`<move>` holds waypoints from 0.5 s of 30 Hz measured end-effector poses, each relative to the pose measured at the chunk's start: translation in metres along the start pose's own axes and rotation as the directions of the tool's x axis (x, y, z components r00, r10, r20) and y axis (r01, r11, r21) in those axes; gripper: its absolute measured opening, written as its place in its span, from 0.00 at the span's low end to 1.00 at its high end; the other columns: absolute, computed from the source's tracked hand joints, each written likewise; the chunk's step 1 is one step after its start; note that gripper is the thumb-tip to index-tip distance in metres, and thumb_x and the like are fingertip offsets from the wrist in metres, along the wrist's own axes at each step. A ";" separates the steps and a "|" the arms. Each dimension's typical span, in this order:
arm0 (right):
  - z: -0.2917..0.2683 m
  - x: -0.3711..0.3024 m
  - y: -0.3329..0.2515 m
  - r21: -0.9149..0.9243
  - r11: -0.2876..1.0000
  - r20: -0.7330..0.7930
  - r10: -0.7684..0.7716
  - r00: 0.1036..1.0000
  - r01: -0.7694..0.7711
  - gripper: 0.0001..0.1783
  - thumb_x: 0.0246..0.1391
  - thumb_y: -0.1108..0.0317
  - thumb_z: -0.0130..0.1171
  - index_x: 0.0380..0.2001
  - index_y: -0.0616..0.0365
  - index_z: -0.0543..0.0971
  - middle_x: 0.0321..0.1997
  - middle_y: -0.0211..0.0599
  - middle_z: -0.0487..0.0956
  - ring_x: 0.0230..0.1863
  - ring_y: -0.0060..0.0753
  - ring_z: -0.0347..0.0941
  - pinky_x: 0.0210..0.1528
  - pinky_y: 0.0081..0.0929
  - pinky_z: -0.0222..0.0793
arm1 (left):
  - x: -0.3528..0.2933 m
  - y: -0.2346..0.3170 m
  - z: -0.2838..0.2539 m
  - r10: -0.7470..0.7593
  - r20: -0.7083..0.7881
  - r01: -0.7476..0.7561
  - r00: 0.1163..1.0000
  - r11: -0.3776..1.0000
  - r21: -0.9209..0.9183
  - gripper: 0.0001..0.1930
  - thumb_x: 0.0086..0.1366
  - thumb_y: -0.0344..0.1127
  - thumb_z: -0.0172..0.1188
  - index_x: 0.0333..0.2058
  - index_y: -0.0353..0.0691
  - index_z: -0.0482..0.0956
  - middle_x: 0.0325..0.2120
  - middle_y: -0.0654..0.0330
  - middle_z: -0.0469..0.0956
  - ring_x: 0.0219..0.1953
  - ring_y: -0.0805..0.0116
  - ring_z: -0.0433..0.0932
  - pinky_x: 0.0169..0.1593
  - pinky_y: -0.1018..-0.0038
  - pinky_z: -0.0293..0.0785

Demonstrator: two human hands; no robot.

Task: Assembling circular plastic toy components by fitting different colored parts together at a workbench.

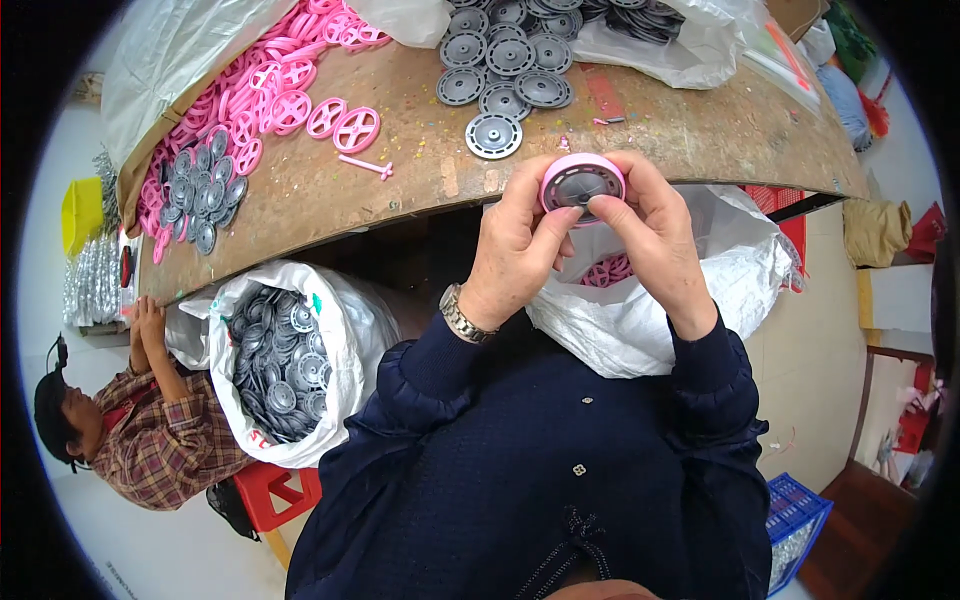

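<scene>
Between my two hands, just past the table's near edge, is a small toy wheel (583, 184) with a pink rim and a grey hub disc in it. My left hand (518, 238) grips its left side, the thumb on the lower part of the disc. My right hand (652, 226) grips the right side, its thumb also pressing low on the disc. Under my hands an open white sack (650, 330) holds pink wheel pieces (608, 270). A single grey disc (493, 135) lies on the table close to my left fingers.
On the brown table (420, 170) lie piles of pink wheel rims (265, 90) and grey discs (510, 55). A white sack (345, 370) full of grey discs stands at left on a red stool (280, 495). A co-worker (160, 430) sits at far left. A blue crate (795, 515) stands low right.
</scene>
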State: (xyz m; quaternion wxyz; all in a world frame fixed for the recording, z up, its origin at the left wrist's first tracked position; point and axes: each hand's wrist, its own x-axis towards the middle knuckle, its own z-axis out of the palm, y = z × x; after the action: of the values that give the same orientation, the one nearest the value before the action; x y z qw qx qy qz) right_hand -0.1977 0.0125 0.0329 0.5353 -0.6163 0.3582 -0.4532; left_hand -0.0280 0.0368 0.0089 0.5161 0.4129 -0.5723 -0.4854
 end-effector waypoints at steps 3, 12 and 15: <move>-0.005 -0.001 0.008 -0.155 0.988 -0.011 -0.014 1.000 0.012 0.16 0.59 0.77 0.57 0.50 0.64 0.73 0.44 0.29 0.78 0.45 0.18 0.73 0.50 0.20 0.70 | -0.001 -0.004 0.006 -0.003 -0.009 0.003 1.000 1.000 0.010 0.23 0.68 0.23 0.54 0.60 0.36 0.63 0.36 0.60 0.78 0.24 0.79 0.75 0.24 0.83 0.71; -0.051 -0.007 0.006 -0.266 0.959 0.087 0.126 0.988 -0.099 0.15 0.54 0.77 0.60 0.46 0.63 0.74 0.42 0.27 0.77 0.44 0.18 0.72 0.48 0.19 0.69 | 0.007 0.005 -0.001 0.292 0.093 -0.288 0.952 0.753 0.592 0.28 0.60 0.36 0.66 0.58 0.36 0.68 0.42 0.47 0.76 0.43 0.48 0.76 0.47 0.61 0.73; -0.079 -0.011 0.002 -0.417 0.882 0.133 0.299 0.945 -0.221 0.19 0.51 0.74 0.64 0.46 0.63 0.75 0.41 0.32 0.79 0.43 0.23 0.75 0.47 0.24 0.71 | 0.021 0.005 -0.021 0.400 0.115 -0.313 0.909 0.475 0.822 0.32 0.58 0.43 0.68 0.58 0.36 0.69 0.47 0.47 0.73 0.51 0.46 0.70 0.55 0.56 0.67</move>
State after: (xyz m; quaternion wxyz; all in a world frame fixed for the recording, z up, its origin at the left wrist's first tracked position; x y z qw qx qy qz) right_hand -0.2752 -0.0042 0.0304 0.4877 -0.6989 0.4684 -0.2328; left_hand -0.0101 0.0141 0.0175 0.3767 0.4994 -0.7799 -0.0220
